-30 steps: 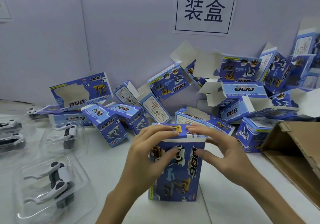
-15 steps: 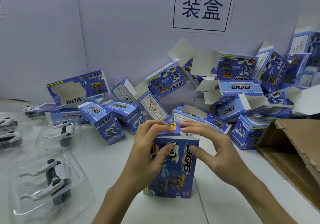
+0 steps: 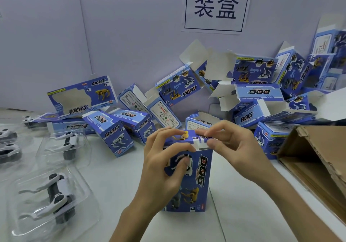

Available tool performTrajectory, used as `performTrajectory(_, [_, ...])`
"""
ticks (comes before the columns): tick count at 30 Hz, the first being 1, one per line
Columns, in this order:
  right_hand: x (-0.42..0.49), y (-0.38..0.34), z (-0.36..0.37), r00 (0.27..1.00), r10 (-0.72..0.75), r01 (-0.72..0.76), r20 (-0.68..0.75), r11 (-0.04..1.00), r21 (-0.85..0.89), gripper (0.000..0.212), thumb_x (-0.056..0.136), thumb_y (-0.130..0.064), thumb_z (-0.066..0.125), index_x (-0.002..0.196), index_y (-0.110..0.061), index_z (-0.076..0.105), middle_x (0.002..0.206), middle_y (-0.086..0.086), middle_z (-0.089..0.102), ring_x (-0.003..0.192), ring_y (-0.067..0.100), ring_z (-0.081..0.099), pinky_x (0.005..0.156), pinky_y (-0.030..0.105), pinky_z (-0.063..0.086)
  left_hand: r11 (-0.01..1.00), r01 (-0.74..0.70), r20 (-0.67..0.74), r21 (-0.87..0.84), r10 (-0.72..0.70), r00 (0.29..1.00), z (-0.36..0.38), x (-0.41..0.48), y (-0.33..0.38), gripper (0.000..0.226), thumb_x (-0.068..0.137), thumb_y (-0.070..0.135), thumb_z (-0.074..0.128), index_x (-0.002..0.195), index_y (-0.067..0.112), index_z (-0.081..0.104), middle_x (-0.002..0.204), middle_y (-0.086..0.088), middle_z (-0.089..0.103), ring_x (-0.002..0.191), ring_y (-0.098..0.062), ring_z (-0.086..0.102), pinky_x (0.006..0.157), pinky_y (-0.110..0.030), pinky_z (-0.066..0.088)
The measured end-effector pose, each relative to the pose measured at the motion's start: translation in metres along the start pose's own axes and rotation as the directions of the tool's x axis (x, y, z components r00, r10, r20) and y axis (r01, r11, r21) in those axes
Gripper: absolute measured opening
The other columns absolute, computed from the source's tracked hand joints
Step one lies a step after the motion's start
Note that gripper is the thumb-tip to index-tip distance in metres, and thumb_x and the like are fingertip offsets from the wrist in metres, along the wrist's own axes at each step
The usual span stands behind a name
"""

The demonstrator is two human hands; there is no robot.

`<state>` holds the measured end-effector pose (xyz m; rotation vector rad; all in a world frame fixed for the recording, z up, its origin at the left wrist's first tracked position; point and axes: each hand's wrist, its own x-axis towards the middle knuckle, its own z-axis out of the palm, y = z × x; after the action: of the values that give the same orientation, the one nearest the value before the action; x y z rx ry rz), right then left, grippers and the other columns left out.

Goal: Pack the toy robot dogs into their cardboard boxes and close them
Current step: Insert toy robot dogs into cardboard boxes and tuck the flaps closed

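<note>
the left hand [image 3: 159, 172] grips the upright dog box [image 3: 204, 176]; the right hand [image 3: 237, 148] pinches its top flap [image 3: 200, 145]. open boxes [image 3: 252, 99] crowd behind, a brown carton [image 3: 318, 148] at right.

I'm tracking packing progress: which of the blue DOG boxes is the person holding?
The box standing upright at front centre, with the left hand and right hand gripping its top. No hand touches the other boxes, heaped by the wall.

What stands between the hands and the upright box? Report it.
Nothing visible does: the left hand and the right hand both grip the upright DOG box, with fingers on its top flap.
</note>
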<state>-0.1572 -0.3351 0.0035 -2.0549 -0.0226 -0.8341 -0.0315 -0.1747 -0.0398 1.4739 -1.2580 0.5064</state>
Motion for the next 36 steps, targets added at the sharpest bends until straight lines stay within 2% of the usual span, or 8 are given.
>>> performTrajectory(5, [-0.004,0.002,0.004,0.999,-0.039,0.039,-0.015,0.999,-0.025,0.008,0.091,-0.012,0.065,0.097,-0.012,0.072,0.111,-0.012,0.074,0.120,0.005,0.062,0.087,0.028,0.058,1.000,-0.002,0.038,-0.018,0.003,0.999,-0.007,0.002,-0.002,0.019,0.085,0.020,0.068,0.103,0.024,0.074,0.126,0.010,0.058,0.127,-0.022,0.042,0.100,-0.013,0.033])
performTrajectory(8, [-0.013,0.002,0.004,0.997,-0.056,0.057,0.047,0.998,-0.026,0.017,0.088,-0.017,0.071,0.105,-0.016,0.069,0.122,-0.012,0.070,0.126,0.007,0.057,0.097,0.024,0.052,1.000,-0.030,-0.009,0.006,0.030,1.000,-0.006,0.002,-0.003,0.019,0.086,0.019,0.069,0.103,0.022,0.074,0.120,0.012,0.062,0.120,-0.021,0.048,0.097,-0.020,0.039])
performTrajectory(11, [-0.017,0.004,0.009,0.994,-0.109,0.109,0.010,0.987,-0.115,0.031,0.083,-0.003,0.076,0.108,-0.020,0.066,0.123,-0.018,0.068,0.124,0.005,0.058,0.095,0.017,0.049,0.999,-0.034,-0.034,-0.006,0.033,0.999,-0.009,0.004,-0.006,0.029,0.084,0.025,0.072,0.113,0.024,0.069,0.119,0.018,0.062,0.117,-0.017,0.052,0.094,-0.034,0.047])
performTrajectory(15, [-0.015,0.005,0.014,0.992,-0.113,0.107,-0.047,0.989,-0.106,0.031,0.083,0.000,0.075,0.105,-0.019,0.066,0.120,-0.019,0.070,0.122,0.007,0.060,0.092,0.021,0.051,0.994,0.027,-0.008,-0.107,-0.028,1.000,-0.027,0.006,-0.019,0.033,0.081,0.035,0.073,0.113,0.026,0.069,0.120,0.016,0.064,0.121,-0.018,0.056,0.094,-0.033,0.052])
performTrajectory(22, [-0.016,0.005,0.013,0.997,-0.073,0.070,-0.028,0.995,-0.076,0.018,0.085,-0.007,0.072,0.100,-0.016,0.067,0.119,-0.016,0.071,0.122,0.011,0.060,0.091,0.032,0.053,0.978,0.103,0.116,-0.182,-0.083,0.990,-0.039,0.010,-0.027,0.025,0.086,0.028,0.071,0.111,0.032,0.071,0.121,0.020,0.065,0.126,-0.015,0.054,0.094,-0.022,0.050])
performTrajectory(25, [-0.017,0.006,0.014,0.998,-0.063,0.060,-0.031,0.996,-0.068,0.015,0.086,-0.008,0.071,0.099,-0.015,0.067,0.119,-0.016,0.071,0.123,0.010,0.060,0.091,0.034,0.054,0.972,0.141,0.179,-0.187,-0.108,0.978,-0.044,0.013,-0.029,0.025,0.086,0.028,0.069,0.110,0.032,0.071,0.120,0.021,0.066,0.127,-0.016,0.053,0.090,-0.025,0.054])
performTrajectory(31, [-0.016,0.006,0.015,0.996,-0.072,0.070,-0.050,0.997,-0.045,0.014,0.083,-0.021,0.067,0.097,-0.016,0.068,0.117,-0.016,0.071,0.122,0.010,0.060,0.089,0.031,0.055,0.968,0.165,0.207,-0.187,-0.125,0.970,-0.049,0.019,-0.027,0.026,0.082,0.027,0.070,0.107,0.032,0.071,0.115,0.021,0.068,0.123,-0.012,0.056,0.090,-0.029,0.054])
performTrajectory(36, [-0.018,0.008,0.021,0.995,-0.065,0.061,-0.077,0.997,-0.051,0.014,0.088,-0.023,0.067,0.101,-0.020,0.065,0.118,-0.020,0.069,0.122,0.008,0.058,0.084,0.017,0.054,0.966,0.162,0.182,-0.202,-0.126,0.975,-0.047,0.017,-0.027,0.021,0.082,0.028,0.069,0.102,0.032,0.072,0.114,0.020,0.069,0.123,-0.012,0.056,0.091,-0.035,0.053])
